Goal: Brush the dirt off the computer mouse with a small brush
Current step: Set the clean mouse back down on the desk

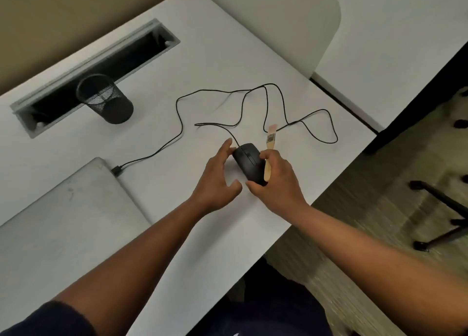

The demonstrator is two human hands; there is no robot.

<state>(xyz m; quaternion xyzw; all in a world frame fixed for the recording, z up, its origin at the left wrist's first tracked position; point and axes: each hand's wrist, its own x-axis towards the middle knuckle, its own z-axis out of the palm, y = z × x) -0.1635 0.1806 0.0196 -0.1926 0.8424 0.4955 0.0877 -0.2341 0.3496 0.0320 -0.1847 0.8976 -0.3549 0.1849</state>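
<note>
The black plastic corded computer mouse (249, 164) sits on the white table (202, 57). It looks light, hard and smooth, best held by its flanks. The right hand (276, 181) grips it, alongside the small wooden-handled brush (269, 153); the left hand (217, 176) hovers spread, holding nothing.

View: one head-worn wide-angle camera; no second view is supplied.
Position: above the near edge of the white rectangular desk (192, 64).
Direction: forward and steeply downward; straight edges are bowed toward the borders.
Nearness: both forearms are seen at close range, entering from the bottom corners.
Centre: the left hand (217, 178) and right hand (277, 181) are framed mid-picture.
Periphery: carpeted floor (367, 247) is taken in at right.
</note>
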